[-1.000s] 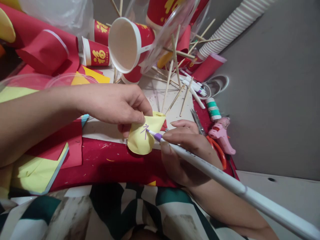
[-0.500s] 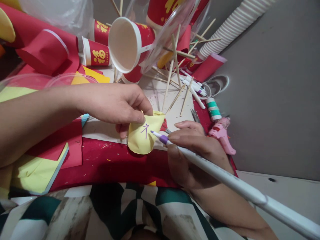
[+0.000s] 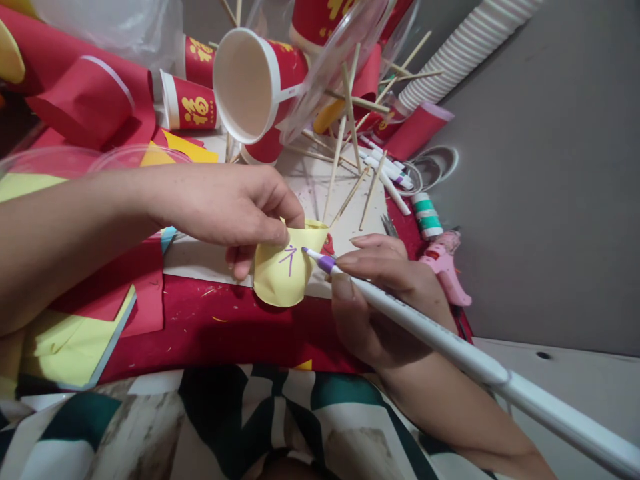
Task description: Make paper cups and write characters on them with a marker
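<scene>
My left hand (image 3: 240,210) grips a rounded yellow paper piece (image 3: 283,283) by its upper edge, with the thumb in front and some fingers behind it. Purple strokes, part of a written character, mark its front. In my right hand (image 3: 387,300) is a white marker (image 3: 415,313) with a purple band and purple tip, pinched between thumb and fingers. The tip is at the paper, just right of the strokes; whether it touches I cannot tell. A bit of red scissors handle (image 3: 329,245) shows behind the paper.
Red paper cups (image 3: 193,103) with gold characters crowd the back, one large cup (image 3: 247,87) tipped open towards me. Wooden sticks (image 3: 350,127) jut up at centre. A pink glue gun (image 3: 445,267) lies at right. Red and yellow sheets (image 3: 90,340) lie at left.
The marker tip has shifted slightly upward along the right side of the written strokes. My left hand still holds the yellow paper in nearly the same place.
</scene>
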`<state>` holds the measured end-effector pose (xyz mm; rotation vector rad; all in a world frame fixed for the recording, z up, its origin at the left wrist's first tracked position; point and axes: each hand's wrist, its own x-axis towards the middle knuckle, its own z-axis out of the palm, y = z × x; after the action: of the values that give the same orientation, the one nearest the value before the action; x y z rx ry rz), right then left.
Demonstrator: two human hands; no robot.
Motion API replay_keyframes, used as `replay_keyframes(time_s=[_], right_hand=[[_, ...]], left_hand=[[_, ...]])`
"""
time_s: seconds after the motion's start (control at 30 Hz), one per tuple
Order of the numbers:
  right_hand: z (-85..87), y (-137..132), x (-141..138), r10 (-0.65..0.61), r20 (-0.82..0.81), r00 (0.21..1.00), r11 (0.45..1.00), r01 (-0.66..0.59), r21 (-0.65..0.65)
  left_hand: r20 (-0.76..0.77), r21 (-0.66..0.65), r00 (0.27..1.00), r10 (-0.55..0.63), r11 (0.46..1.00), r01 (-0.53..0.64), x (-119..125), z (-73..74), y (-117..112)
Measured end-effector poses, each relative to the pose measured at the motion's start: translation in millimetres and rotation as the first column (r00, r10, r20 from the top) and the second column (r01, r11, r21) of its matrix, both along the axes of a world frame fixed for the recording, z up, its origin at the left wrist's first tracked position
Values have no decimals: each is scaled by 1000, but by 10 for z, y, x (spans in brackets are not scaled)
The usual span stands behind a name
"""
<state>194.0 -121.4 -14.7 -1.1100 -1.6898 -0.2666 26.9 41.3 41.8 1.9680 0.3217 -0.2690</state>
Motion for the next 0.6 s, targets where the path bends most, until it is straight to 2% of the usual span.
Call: replay_keyframes(time_s=[0.13,0.3,0.43,0.6], right_hand=[[2,5,-12,21,15,1000,1000,-21,4],[-5,-2,-14,19,-5,1000,1000,-19,-7],[-14,-2,-16,19,1,1000,1000,-19,-11],[-3,7,-8,18,41,999,1000,-19,10]], left_hand=[[21,7,1000,-5,1000,5,2,19,-14],[-31,0,999,29,1000,-29,-10,103,-57],[-14,-40,1000,-9,999,8,-3,42,-29],[18,-40,1000,3,999,-2,19,-40,10]])
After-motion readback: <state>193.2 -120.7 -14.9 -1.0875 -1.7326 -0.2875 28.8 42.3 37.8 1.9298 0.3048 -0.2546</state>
